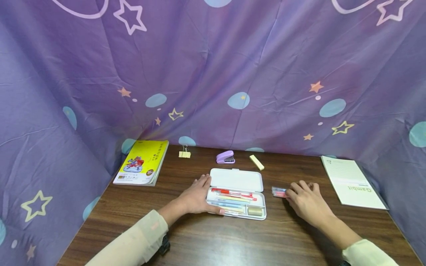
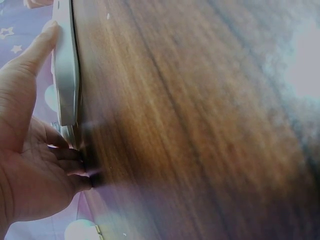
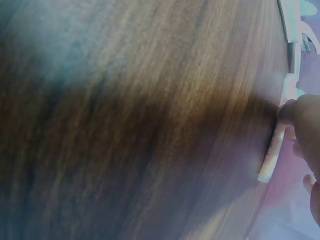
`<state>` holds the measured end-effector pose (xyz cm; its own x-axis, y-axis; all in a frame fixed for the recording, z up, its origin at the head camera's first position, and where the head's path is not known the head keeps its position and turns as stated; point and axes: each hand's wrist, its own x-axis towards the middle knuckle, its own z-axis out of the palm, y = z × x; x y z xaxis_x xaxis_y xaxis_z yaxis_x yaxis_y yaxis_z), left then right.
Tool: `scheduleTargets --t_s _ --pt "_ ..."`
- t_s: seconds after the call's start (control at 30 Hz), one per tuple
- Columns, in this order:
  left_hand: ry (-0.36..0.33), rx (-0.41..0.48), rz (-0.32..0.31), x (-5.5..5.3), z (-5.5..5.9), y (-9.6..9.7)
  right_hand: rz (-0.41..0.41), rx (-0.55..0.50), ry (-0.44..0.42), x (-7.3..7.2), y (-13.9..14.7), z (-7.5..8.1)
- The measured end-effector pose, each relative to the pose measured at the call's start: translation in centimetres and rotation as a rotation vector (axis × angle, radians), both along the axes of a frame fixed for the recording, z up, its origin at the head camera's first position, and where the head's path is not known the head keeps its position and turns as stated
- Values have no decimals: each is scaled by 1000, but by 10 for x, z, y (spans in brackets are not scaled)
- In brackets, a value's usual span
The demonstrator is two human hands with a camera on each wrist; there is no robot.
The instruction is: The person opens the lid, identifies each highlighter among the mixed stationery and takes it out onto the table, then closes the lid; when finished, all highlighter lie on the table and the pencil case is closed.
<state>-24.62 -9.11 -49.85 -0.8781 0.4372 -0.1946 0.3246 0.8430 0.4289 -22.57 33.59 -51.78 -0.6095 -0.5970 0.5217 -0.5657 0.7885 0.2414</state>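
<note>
A white pencil case [image 1: 236,179] lies open on the table, its lid tipped back. Inside are several pens and sticks, a red pen [image 1: 225,191] among them, and a dull gold block [image 1: 254,211] in the small compartment. My left hand [image 1: 197,197] grips the case's left end, thumb along the front edge and fingers at the back; the left wrist view shows that thumb on its side wall [image 2: 66,70]. To the right, my right hand [image 1: 306,201] pinches a slim clear-and-pink thing [image 1: 279,192] low over the table. Its exact kind is unclear, partly hidden by the fingers.
Behind the case stand a binder clip [image 1: 184,154], a purple stapler [image 1: 225,157] and a pale yellow stick-like block [image 1: 256,162]. A yellow book [image 1: 143,162] lies at the left, a notepad [image 1: 352,183] at the right. A purple curtain [image 1: 213,74] borders the table.
</note>
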Motion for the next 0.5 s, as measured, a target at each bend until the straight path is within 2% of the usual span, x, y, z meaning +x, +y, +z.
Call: scheduleTargets --t_s 0.5 --pt "-4 8 2 0 1 0 -4 -4 -1 0 0 3"
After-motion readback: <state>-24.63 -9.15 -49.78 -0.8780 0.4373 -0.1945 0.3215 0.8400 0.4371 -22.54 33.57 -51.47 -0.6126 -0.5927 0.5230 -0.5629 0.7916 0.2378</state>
